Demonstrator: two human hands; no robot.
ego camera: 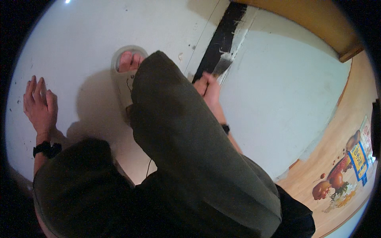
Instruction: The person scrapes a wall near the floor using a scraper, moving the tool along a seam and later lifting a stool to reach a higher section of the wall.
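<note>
My right hand (pixel 210 86) grips a putty knife (pixel 222 66), its handle mostly hidden in my fingers. White paste clings around the blade, which lies over a dark strip (pixel 220 38) in the white floor and the smeared white edge (pixel 238 44) beside it. Part of my right forearm is covered by my knee in dark trousers (pixel 178 119). Far to the left, my left hand (pixel 41 105) holds nothing, fingers apart, over the white floor (pixel 89 38). Whether it touches the floor cannot be made out.
A slipper (pixel 120 86) with my bare toes stands between my hands. Right of the strip lies a pale panel (pixel 282 80). Wood-look flooring (pixel 324 142) printed with fruit and flowers borders it at right. Brown wooden furniture (pixel 315 17) overhangs the upper right.
</note>
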